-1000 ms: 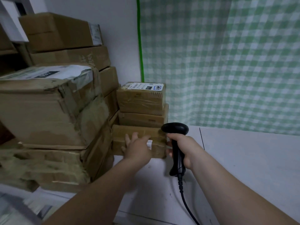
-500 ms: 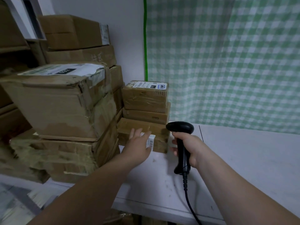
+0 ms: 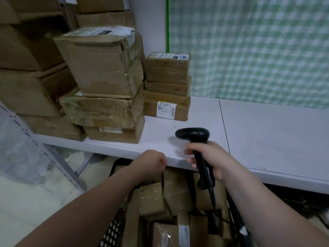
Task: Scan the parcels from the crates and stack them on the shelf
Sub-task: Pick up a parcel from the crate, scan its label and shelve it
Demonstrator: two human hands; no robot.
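Observation:
A flat cardboard parcel [image 3: 166, 105] with a white label lies on the white shelf [image 3: 267, 132], at the bottom of a small stack of three by the wall. My left hand [image 3: 150, 164] hovers at the shelf's front edge, fingers curled, holding nothing. My right hand [image 3: 209, 157] grips the handle of a black corded barcode scanner [image 3: 193, 134], whose head points left over the shelf. Below the shelf, a black crate [image 3: 111, 232] holds several brown parcels [image 3: 154, 198].
Large taped cardboard boxes [image 3: 101, 61] are piled on the shelf's left side, with more stacks behind them. A green checked curtain [image 3: 249, 50] hangs behind the shelf. A grey metal upright [image 3: 41, 148] slants at the left. The scanner cable [image 3: 213, 198] drops into the crate.
My left hand let go of the flat parcel on the shelf and pulled back to the shelf edge, fingers curling. The scanner hand drew back too, and my view dropped toward the crate.

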